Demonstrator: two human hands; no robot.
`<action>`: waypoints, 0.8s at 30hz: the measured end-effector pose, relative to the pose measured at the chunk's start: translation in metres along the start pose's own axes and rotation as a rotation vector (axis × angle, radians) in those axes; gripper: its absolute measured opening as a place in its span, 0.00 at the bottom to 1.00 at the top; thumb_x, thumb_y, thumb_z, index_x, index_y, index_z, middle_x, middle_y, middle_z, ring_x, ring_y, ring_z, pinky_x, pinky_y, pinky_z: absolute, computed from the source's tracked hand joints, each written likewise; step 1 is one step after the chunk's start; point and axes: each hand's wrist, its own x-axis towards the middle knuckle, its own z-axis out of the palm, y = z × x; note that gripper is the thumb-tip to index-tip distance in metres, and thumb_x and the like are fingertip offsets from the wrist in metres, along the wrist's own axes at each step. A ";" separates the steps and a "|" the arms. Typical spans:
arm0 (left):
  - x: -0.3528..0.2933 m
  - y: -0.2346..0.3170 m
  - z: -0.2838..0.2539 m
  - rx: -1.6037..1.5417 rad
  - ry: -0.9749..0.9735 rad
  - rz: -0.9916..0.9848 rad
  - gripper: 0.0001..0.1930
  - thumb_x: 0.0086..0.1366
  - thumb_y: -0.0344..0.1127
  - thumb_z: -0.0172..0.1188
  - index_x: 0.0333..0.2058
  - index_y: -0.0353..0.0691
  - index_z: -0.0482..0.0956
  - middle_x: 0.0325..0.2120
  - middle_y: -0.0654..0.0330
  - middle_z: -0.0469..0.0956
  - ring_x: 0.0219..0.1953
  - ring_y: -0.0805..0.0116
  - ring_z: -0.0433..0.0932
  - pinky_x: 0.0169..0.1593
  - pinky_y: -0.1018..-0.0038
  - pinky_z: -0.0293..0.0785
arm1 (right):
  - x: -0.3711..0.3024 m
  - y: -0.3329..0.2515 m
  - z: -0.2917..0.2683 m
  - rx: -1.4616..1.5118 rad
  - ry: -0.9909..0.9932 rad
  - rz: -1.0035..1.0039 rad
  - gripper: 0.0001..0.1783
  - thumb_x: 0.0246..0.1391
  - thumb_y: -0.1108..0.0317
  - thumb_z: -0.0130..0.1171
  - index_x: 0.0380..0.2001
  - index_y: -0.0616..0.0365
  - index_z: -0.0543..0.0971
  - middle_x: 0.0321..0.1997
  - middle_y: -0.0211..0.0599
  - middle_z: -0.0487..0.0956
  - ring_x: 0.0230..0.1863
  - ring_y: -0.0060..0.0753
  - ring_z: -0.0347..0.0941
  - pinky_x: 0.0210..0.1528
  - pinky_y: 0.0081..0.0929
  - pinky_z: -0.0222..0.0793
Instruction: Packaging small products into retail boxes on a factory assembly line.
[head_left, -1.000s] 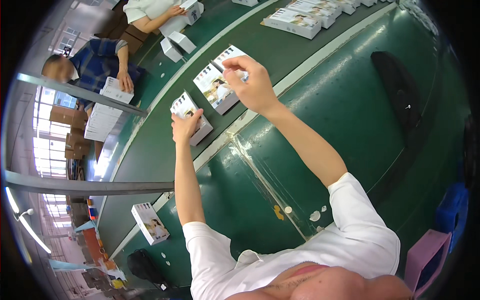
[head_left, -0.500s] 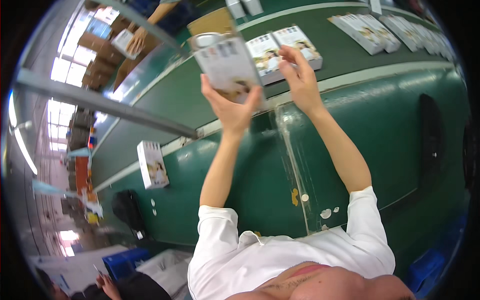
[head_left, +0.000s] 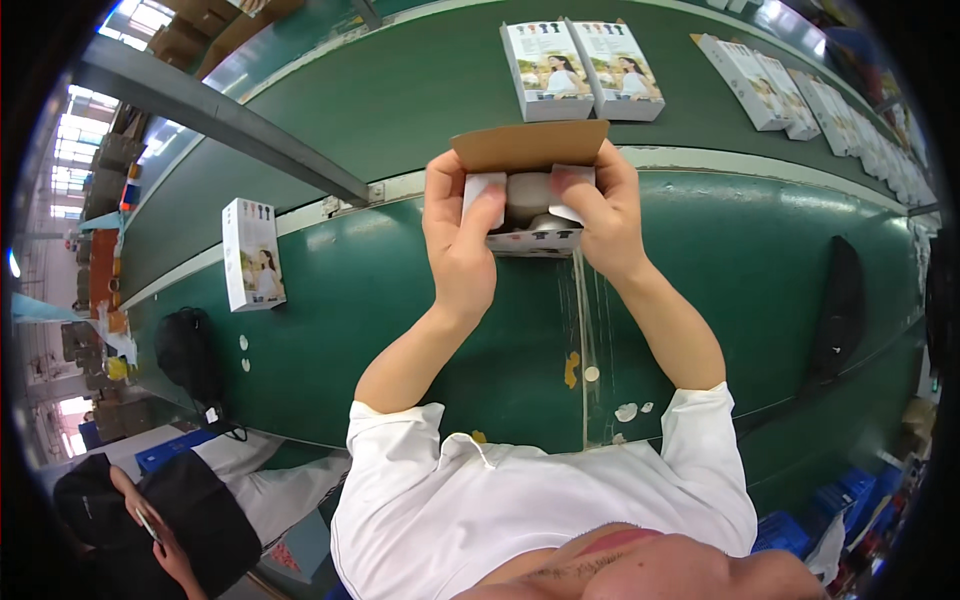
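Note:
Between my two hands is a white printed carton (head_left: 512, 243), its end facing me and its brown-lined lid flap (head_left: 530, 148) raised. My left hand (head_left: 460, 235) grips one side, with the thumb pressing a small white side flap. On the other side, my right hand (head_left: 612, 220) holds the carton the same way, thumb on the opposite flap. A rounded grey item (head_left: 526, 194) shows inside, with something shiny below it; the kind of either I cannot make out. Fingers behind the carton are partly hidden.
Two similar cartons (head_left: 550, 75) lie side by side on the green conveyor belt (head_left: 400, 90). Several more cartons (head_left: 745, 85) lean in a row at far right. One carton (head_left: 253, 255) rests left by a metal bar (head_left: 220, 118). A person (head_left: 160, 520) sits at lower left.
The carton has come nearer and turned from its printed face to its opened end. My right hand has left the belt cartons and taken hold of it too. The view has shifted.

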 end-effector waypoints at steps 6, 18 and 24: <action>0.011 -0.020 -0.021 0.319 -0.014 0.460 0.20 0.61 0.21 0.57 0.52 0.36 0.70 0.46 0.55 0.74 0.50 0.65 0.72 0.55 0.70 0.69 | 0.004 -0.015 0.006 -0.229 -0.045 0.022 0.19 0.49 0.83 0.52 0.46 0.62 0.77 0.40 0.32 0.77 0.44 0.25 0.72 0.49 0.22 0.67; 0.012 -0.044 -0.035 0.542 -0.186 0.936 0.15 0.60 0.42 0.70 0.38 0.43 0.75 0.39 0.55 0.76 0.45 0.52 0.77 0.47 0.61 0.78 | -0.004 -0.024 -0.016 -0.721 -0.401 -0.460 0.24 0.43 0.73 0.70 0.48 0.54 0.82 0.56 0.35 0.80 0.58 0.44 0.73 0.57 0.38 0.72; 0.005 -0.026 -0.025 0.482 -0.199 0.777 0.13 0.56 0.40 0.73 0.35 0.43 0.80 0.38 0.57 0.77 0.44 0.55 0.77 0.46 0.65 0.78 | -0.004 -0.034 -0.023 -0.548 -0.415 -0.312 0.19 0.48 0.72 0.69 0.46 0.56 0.84 0.54 0.37 0.81 0.57 0.44 0.72 0.58 0.39 0.69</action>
